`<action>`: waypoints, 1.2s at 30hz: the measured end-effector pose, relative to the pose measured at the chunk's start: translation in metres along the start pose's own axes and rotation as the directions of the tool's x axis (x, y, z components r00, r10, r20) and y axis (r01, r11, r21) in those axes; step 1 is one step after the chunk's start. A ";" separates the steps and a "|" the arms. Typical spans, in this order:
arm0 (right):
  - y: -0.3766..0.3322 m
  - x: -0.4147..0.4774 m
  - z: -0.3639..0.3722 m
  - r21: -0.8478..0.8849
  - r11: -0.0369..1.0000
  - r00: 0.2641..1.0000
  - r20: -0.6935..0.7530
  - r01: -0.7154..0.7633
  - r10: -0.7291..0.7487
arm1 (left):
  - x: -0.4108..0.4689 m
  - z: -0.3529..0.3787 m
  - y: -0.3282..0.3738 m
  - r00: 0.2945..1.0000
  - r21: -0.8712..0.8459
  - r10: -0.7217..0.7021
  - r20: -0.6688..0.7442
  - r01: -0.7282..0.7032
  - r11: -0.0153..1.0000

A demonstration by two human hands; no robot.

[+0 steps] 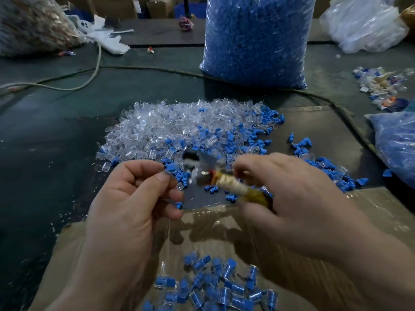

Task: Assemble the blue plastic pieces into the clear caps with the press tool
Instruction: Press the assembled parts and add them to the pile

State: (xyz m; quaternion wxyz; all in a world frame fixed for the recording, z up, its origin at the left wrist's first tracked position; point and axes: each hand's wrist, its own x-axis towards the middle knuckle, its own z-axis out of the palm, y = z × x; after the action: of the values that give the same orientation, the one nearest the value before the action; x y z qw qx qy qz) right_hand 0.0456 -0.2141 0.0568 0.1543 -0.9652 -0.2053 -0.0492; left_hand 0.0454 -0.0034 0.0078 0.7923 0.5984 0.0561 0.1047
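My left hand (132, 194) pinches a clear cap with a blue piece (171, 170) between thumb and forefinger. My right hand (292, 189) grips the press tool (233, 184), a small hammer-like tool with a tape-wrapped handle; its metal head (194, 163) is blurred, right next to the held cap. Behind the hands lies a heap of clear caps (170, 129) mixed with loose blue pieces (247, 140). Several assembled caps (213, 286) lie in the cardboard box (336, 221) below my hands.
A tall clear bag of blue pieces (256, 39) stands at the back centre. Another bag of blue parts (397, 144) is at the right edge. A cable (143, 68) crosses the dark table. More bags sit at the far left (33, 23) and far right (363, 25).
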 end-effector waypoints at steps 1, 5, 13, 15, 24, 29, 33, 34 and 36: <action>-0.002 -0.001 0.001 -0.026 1.000 0.999 0.044 0.013 -0.012 | 0.000 -0.001 0.000 1.000 0.006 0.015 -0.004 -0.015 1.000; -0.003 0.001 -0.001 -0.054 0.999 0.995 0.102 0.002 0.004 | -0.001 -0.004 -0.001 0.995 0.122 0.100 -0.019 -0.097 0.988; -0.002 0.000 0.001 -0.043 0.999 0.999 0.020 0.031 -0.030 | -0.001 -0.006 -0.003 0.985 0.227 0.168 0.024 -0.169 0.959; -0.001 -0.001 0.001 -0.026 0.999 0.999 0.001 0.034 -0.034 | -0.001 -0.005 -0.003 0.983 0.222 0.179 0.024 -0.180 0.958; -0.002 -0.002 0.001 -0.034 0.999 0.999 0.014 0.033 -0.033 | -0.002 -0.007 0.001 0.980 0.266 0.191 0.057 -0.200 0.943; -0.001 -0.003 0.001 -0.034 0.999 0.999 0.011 0.042 -0.041 | -0.002 -0.008 0.001 0.972 0.280 0.212 0.099 -0.232 0.931; 0.000 -0.002 0.001 -0.021 0.999 0.999 0.019 0.049 -0.049 | -0.002 -0.009 0.001 0.965 0.276 0.216 0.148 -0.250 0.928; 0.000 -0.002 0.001 -0.018 0.999 0.998 0.024 0.050 -0.050 | -0.003 -0.009 0.001 0.964 0.277 0.215 0.154 -0.251 0.928; 0.001 -0.002 0.002 -0.013 0.999 0.998 0.037 0.042 -0.042 | -0.003 -0.008 0.002 0.965 0.262 0.210 0.159 -0.246 0.933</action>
State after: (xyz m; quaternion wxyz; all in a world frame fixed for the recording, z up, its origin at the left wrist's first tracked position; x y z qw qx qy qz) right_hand 0.0444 -0.2147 0.0547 0.1428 -0.9625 -0.2278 -0.0362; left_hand 0.0407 0.0038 0.0071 0.6844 0.7120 -0.0506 0.1486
